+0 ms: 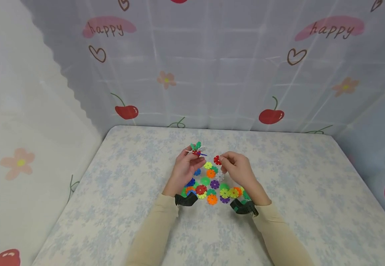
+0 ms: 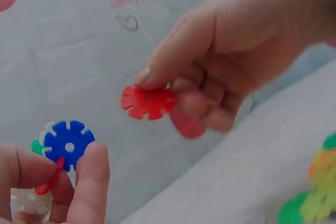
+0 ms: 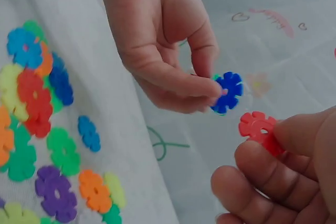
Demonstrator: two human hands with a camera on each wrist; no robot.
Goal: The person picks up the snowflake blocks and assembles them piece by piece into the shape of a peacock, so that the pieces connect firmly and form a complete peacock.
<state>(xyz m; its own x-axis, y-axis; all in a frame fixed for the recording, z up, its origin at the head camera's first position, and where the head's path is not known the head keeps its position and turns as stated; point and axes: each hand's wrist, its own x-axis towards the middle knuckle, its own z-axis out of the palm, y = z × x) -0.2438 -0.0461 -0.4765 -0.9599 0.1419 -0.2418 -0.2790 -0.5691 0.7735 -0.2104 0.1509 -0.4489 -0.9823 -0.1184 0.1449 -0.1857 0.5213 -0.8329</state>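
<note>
My left hand [image 1: 185, 169] pinches a small cluster of interlocked notched plastic discs [image 1: 196, 149]. Green, white, red and blue pieces show in it, and its blue disc [image 2: 70, 146] faces the left wrist camera. A single red notched disc [image 1: 217, 160] is pinched between thumb and fingers of my right hand [image 1: 237, 168]. In the right wrist view this red disc [image 3: 258, 128] is close to the cluster, with a gap between them. Both hands are raised over the far side of a loose pile of discs.
Loose flower-shaped discs in several colours lie on the pale floral tablecloth [image 1: 112, 192] below my hands, among them a purple disc [image 1: 214, 184] and an orange disc [image 1: 212, 199]. A printed curtain [image 1: 205, 74] hangs behind the table's far edge.
</note>
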